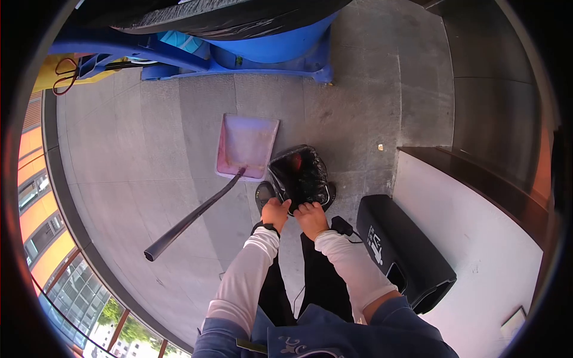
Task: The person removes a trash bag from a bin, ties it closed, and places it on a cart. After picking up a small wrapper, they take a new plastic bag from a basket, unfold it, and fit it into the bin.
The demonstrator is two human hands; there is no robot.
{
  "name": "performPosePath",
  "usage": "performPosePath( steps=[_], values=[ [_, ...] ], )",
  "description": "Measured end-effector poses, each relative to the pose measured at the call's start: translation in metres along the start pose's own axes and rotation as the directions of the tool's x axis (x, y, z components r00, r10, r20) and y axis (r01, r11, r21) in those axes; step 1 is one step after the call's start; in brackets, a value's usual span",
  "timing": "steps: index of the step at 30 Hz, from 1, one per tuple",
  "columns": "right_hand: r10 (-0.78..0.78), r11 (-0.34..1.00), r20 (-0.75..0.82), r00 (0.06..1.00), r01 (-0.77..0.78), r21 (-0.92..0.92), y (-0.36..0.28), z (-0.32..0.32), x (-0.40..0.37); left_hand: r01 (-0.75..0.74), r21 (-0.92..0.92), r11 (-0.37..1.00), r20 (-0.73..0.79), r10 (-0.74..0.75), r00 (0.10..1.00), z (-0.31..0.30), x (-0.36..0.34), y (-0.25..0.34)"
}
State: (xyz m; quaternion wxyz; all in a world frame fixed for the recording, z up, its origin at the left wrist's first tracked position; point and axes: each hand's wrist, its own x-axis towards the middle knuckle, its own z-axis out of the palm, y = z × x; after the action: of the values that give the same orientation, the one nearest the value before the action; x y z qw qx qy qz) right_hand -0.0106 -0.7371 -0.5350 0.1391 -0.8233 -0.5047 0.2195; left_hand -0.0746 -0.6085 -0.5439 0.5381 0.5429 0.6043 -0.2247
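Observation:
Below the centre of the head view stands a small bin [310,170] lined with a black bag, with something reddish inside. My left hand [276,213] is closed on the near rim, at its left part, pinching the bag's edge. Right beside it, my right hand [310,219] has its fingers curled over the same rim and liner. A pinkish dustpan [246,146] lies on the floor left of the bin, its dark handle [194,222] slanting toward the lower left. My shoes show on both sides of the bin.
A blue cart [265,51] with black bags is at the top. On the right, a black box [406,253] stands against a white wall [471,221]. Scissors [64,76] with red handles hang at the upper left. A small scrap [380,147] lies on the floor.

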Motion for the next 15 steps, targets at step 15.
performPosePath(
  steps=[15],
  values=[
    [0.807, 0.463, 0.058, 0.587, -0.691, 0.555, 0.024, 0.023, -0.02, 0.0, 0.218, 0.976, -0.256, 0.057, 0.965, 0.013, 0.008, -0.061]
  ],
)
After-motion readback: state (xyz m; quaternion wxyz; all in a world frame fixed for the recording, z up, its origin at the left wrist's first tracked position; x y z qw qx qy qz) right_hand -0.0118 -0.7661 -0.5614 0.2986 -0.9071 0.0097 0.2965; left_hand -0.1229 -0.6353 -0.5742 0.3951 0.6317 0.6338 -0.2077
